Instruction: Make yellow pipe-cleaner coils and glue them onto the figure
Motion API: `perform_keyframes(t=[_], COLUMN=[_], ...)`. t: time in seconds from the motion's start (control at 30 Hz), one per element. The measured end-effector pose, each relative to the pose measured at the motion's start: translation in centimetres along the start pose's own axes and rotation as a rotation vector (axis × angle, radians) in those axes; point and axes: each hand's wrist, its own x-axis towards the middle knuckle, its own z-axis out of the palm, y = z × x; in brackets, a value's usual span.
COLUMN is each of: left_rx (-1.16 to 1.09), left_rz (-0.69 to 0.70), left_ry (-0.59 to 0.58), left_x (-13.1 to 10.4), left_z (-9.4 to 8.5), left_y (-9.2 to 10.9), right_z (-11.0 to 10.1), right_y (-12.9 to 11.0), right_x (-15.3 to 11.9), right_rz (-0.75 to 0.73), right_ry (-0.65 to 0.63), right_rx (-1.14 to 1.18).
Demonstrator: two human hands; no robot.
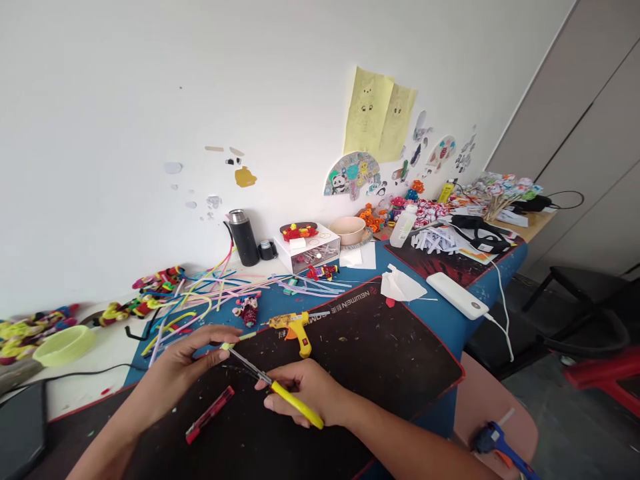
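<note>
My left hand [200,353] pinches a short yellow-green pipe cleaner [247,336] between thumb and fingers. A small folded bit of it shows at the fingertips. My right hand [313,393] is wrapped round a yellow-handled tool [297,403] with two long thin metal jaws. Its jaw tips reach the yellow-green piece at my left fingertips; whether they grip it I cannot tell. Just beyond the hands lies a yellow glue gun [299,330] on the black mat [380,373]. Nearer me is a red marker-like tube [210,415]. A small pipe cleaner doll [247,310] lies behind my left fingers.
Loose pipe cleaners [200,300] spread across the blue table cover toward the wall. Behind them stand a black thermos [243,239] and a white box [307,250]. A white power bank [457,295] with a cable lies right. A green bowl [65,345] sits left, near finished dolls.
</note>
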Motion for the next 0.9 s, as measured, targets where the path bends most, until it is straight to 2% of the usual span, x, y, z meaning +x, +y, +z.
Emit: perform_keyframes(t=[0.13, 0.23, 0.47, 0.57, 0.73, 0.9], left_rx=[0.0, -0.012, 0.024, -0.024, -0.156, -0.091], left_rz=[0.002, -0.026, -0.122, -0.155, -0.195, -0.148], left_ry=[-0.022, -0.049, -0.075, -0.111, -0.055, -0.006], left_x=[0.1, -0.1, 0.3, 1.0, 1.6, 1.2], left_z=[-0.3, -0.6, -0.7, -0.5, 0.4, 1.0], left_y=[-1.1, -1.2, 1.4, 1.8, 1.2, 0.7], right_z=[-0.2, -0.3, -0.5, -0.5, -0.4, 0.2], right_y=[0.3, 0.5, 0.1, 0.2, 0.6, -0.1], right_x=[0.0, -0.1, -0.6, -0.5, -0.4, -0.5], right_rz=[0.001, -0.002, -0.031, -0.022, -0.025, 0.009], right_ry=[-0.012, -0.021, -0.08, -0.066, -0.003, 0.025], right_rx=[-0.015, -0.04, -0.063, -0.064, -0.055, -0.03])
